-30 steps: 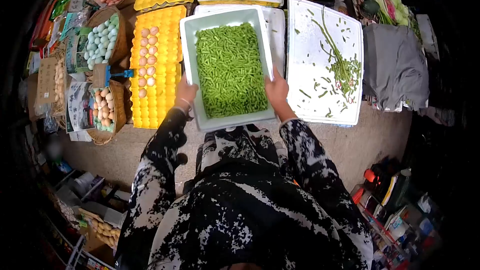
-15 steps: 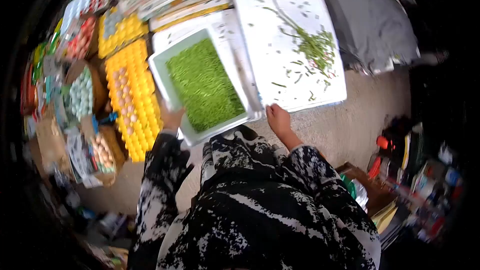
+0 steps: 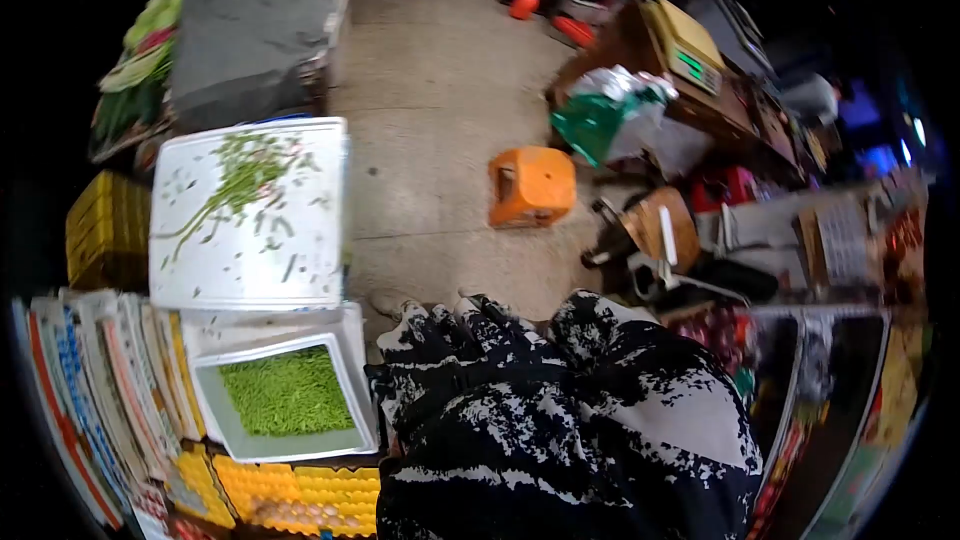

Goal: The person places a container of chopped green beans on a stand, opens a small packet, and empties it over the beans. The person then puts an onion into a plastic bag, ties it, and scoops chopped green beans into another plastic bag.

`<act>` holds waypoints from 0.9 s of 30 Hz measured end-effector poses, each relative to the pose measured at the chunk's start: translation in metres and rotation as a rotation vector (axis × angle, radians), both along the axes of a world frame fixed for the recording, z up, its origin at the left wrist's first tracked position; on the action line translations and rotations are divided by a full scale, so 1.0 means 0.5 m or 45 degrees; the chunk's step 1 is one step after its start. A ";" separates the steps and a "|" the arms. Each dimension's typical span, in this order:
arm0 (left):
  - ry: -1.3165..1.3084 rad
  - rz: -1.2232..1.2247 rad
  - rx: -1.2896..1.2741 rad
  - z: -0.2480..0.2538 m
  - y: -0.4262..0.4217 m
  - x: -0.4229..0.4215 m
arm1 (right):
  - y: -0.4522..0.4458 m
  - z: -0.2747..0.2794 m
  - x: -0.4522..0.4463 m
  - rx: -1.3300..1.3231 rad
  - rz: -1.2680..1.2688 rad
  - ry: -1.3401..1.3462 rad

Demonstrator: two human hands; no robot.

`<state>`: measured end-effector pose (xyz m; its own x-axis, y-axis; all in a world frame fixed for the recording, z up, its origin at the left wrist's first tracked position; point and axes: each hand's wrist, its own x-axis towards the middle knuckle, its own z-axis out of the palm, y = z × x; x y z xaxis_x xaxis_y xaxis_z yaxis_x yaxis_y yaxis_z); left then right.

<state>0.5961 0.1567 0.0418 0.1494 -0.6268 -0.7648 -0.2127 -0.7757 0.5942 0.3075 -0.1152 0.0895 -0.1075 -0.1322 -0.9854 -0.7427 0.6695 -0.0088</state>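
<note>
Neither my left hand nor my right hand can be made out; my patterned dark-and-light clothing fills the lower middle. A pale foam box [image 3: 208, 390] of cut green beans [image 3: 288, 392] rests at the lower left, beside my clothing. Just beyond it lies a white foam lid [image 3: 195, 275] with a bunch of thin green stalks [image 3: 240, 180] and scattered green bits on top.
An orange stool [image 3: 545, 185] stands on the floor [image 3: 420, 110]. Yellow egg trays [image 3: 300, 490] lie below the bean box, with stacked flat boxes [image 3: 110, 370] to its left. A scale [image 3: 690, 50], a green bag [image 3: 590, 125] and a wooden seat [image 3: 662, 230] are at the right.
The view has turned right, towards the floor and stool. The bean box, held in both hands a second ago, now sits at the lower left; my hands have left the view.
</note>
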 end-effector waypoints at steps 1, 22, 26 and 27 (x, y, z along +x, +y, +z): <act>-0.010 -0.079 0.014 -0.029 -0.004 -0.005 | 0.000 -0.005 0.020 0.119 -0.205 -0.136; -0.288 -0.315 0.348 -0.069 -0.147 -0.030 | -0.392 0.074 -0.315 -0.982 -0.693 -0.145; -0.217 -0.045 0.465 -0.043 -0.226 -0.151 | -0.666 0.003 -0.422 -1.586 -0.107 0.066; -0.197 0.078 0.489 -0.027 -0.260 -0.187 | -0.736 -0.002 -0.430 -1.752 0.017 0.089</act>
<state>0.5027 0.0266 0.0285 0.3088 -0.2871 -0.9068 -0.2232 -0.9486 0.2243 0.0927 -0.4830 0.0882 -0.1421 -0.9884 -0.0537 -0.7752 0.1449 -0.6149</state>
